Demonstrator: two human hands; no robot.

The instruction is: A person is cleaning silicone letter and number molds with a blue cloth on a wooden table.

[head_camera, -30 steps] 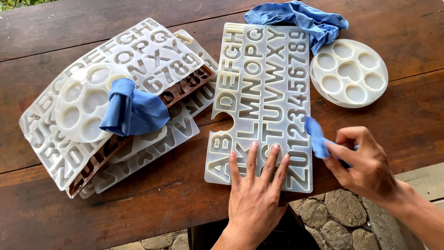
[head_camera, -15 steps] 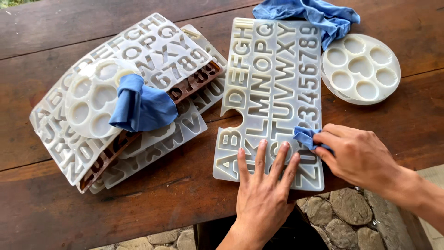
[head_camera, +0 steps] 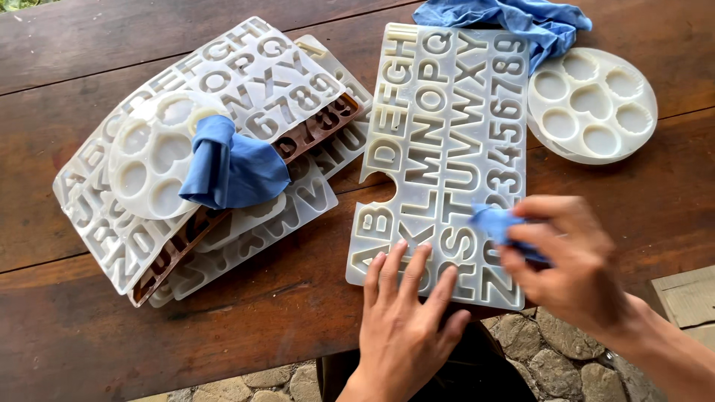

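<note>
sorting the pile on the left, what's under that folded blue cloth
The folded blue cloth lies partly on a round white mould, which tops a stack of letter moulds with a brown mould between them. What lies directly beneath the cloth is covered.

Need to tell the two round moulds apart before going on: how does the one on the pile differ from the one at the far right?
The round mould on the pile lies on top of stacked letter moulds, tilted, with a folded blue cloth covering part of it. The round mould at the right lies flat on the wooden table, fully uncovered, beside a crumpled blue cloth. Both are whitish, translucent discs with a ring of cavities.
</note>
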